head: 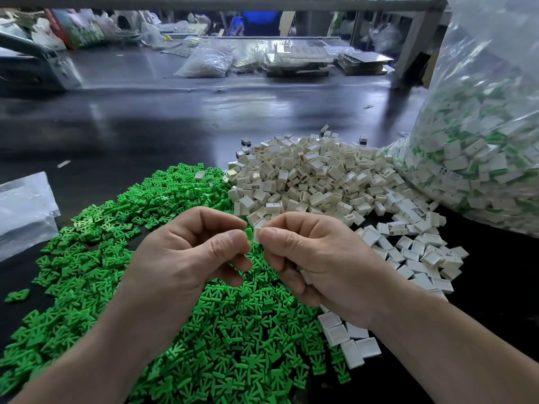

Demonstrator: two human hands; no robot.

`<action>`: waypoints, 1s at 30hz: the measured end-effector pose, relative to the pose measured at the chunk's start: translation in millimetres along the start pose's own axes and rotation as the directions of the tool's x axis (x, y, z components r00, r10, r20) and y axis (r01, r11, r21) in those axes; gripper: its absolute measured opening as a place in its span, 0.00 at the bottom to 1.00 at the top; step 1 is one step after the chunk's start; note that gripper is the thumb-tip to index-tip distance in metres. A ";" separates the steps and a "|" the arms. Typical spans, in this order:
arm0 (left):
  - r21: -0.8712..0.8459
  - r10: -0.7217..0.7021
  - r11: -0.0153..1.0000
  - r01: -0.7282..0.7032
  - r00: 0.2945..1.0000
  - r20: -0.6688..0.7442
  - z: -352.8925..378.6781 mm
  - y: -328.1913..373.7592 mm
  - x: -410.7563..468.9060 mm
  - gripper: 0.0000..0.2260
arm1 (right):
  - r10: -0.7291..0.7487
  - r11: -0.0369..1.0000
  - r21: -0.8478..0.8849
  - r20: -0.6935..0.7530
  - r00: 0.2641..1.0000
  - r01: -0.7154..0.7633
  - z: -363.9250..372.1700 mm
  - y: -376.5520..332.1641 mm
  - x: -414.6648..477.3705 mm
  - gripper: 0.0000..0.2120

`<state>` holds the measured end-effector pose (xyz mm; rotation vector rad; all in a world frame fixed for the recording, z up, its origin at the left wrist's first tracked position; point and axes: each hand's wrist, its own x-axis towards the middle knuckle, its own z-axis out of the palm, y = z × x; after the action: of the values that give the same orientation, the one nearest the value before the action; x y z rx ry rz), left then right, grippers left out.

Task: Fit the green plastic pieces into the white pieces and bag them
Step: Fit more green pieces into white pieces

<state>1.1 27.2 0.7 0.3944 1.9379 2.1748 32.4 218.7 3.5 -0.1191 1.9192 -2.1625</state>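
Bench (145,126): dark, glossy, with a cluttered workshop behind. Landmark: white heap (315,176), one, pieces too many to count. One green heap (87,258) left of it and nearer me. One clear bag (481,141) of white-and-green pieces right of it. In front of it, my left hand (186,258) pinches one green piece (248,232), my right hand (315,263) pinches one white piece (256,233); the two touch.

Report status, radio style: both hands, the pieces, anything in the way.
Left hand pinches green piece. Right hand pinches white piece, alongside. Bag stands right, partly filled. Nothing between hands.
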 end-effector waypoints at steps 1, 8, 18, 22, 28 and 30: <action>0.021 0.020 1.000 -0.020 1.000 -0.004 0.3 0.3 -0.6 0.13 | 0.000 1.000 0.001 -0.002 1.000 0.000 0.3 -0.3 -0.2 0.09; 0.160 0.116 0.980 -0.119 0.993 0.032 3.8 2.2 -4.7 0.11 | -0.036 0.997 -0.063 0.020 0.999 0.037 -0.4 -0.4 -1.3 0.09; -0.449 -0.123 0.859 0.244 0.952 0.281 16.4 -1.7 -6.1 0.21 | 0.004 0.994 0.112 0.060 0.998 -0.011 4.0 3.3 -1.3 0.08; -0.495 -0.185 0.816 0.297 0.947 0.263 17.1 -2.9 -5.7 0.23 | 0.021 0.993 0.112 0.075 0.997 -0.029 3.4 3.1 -1.7 0.09; -0.498 -0.239 0.791 0.355 0.929 0.282 16.0 -2.8 -6.0 0.21 | 0.048 0.995 0.082 0.099 0.994 -0.056 4.0 0.2 -2.5 0.08; -0.505 -0.236 0.788 0.351 0.931 0.278 17.2 -3.3 -6.7 0.21 | 0.046 0.996 0.078 0.097 0.994 -0.054 7.4 -0.3 -3.6 0.06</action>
<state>13.0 41.6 -1.2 0.1802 1.1003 2.2416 37.5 212.5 5.1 -0.1542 1.7628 -2.1570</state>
